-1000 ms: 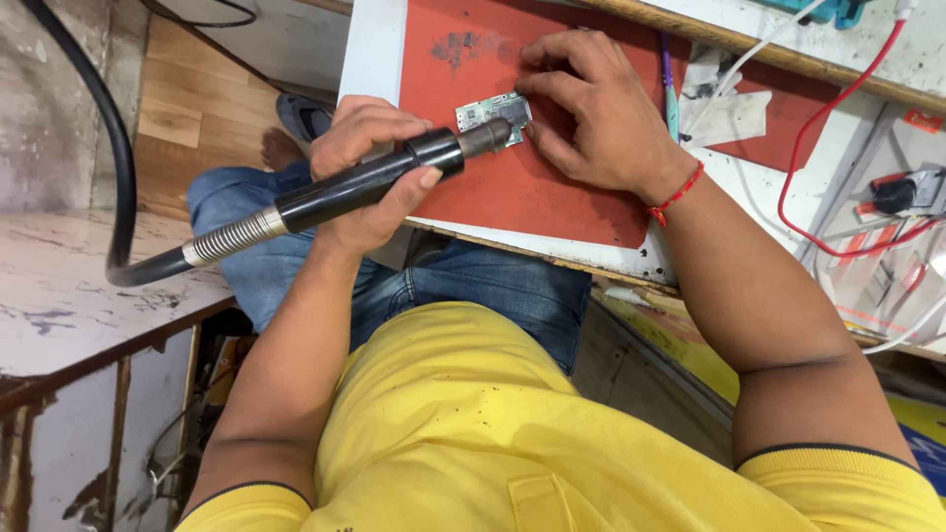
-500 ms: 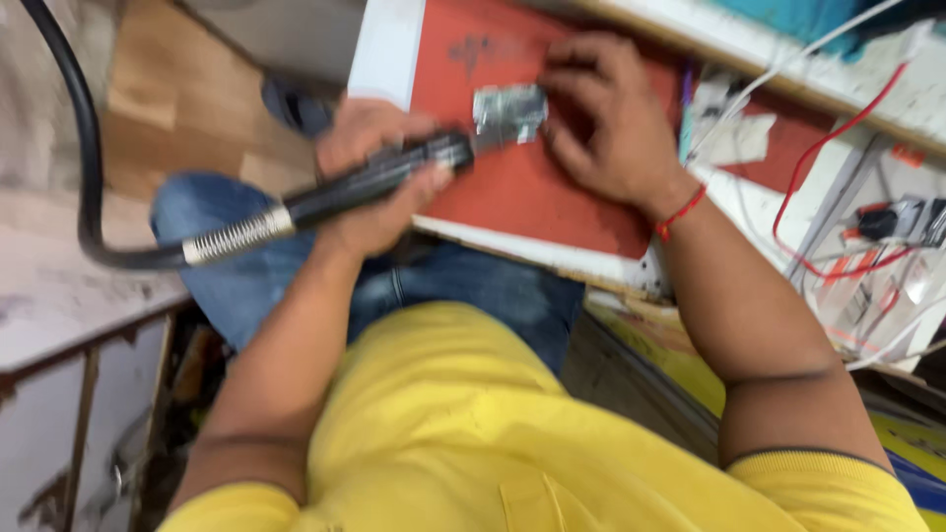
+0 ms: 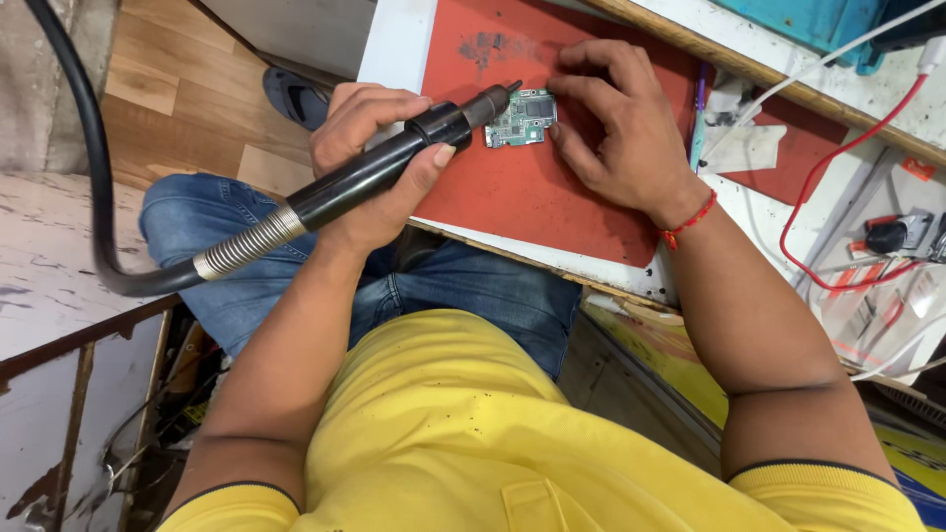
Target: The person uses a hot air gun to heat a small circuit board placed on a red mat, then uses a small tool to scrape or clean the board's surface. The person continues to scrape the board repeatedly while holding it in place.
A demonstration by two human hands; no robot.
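Note:
My left hand (image 3: pixel 379 158) grips a black rotary tool handpiece (image 3: pixel 394 167) with a metal spring collar and a thick black hose trailing off to the left. Its tip sits at the left edge of a small green circuit board (image 3: pixel 522 118) lying on a red mat (image 3: pixel 532 197). My right hand (image 3: pixel 616 123) rests on the mat with its fingers pressing the board's right and upper edges. A red thread band circles that wrist.
The mat lies on a white bench top (image 3: pixel 394 49). To the right are a red wire (image 3: pixel 838 158), white cables, a purple pen (image 3: pixel 698 118) and a crumpled tissue (image 3: pixel 744 148). Wooden floor and a sandal (image 3: pixel 296 99) show at upper left.
The view has shifted and sharpened. The tool tip has drawn back a little to the board's left edge, and my right hand still holds the board down.

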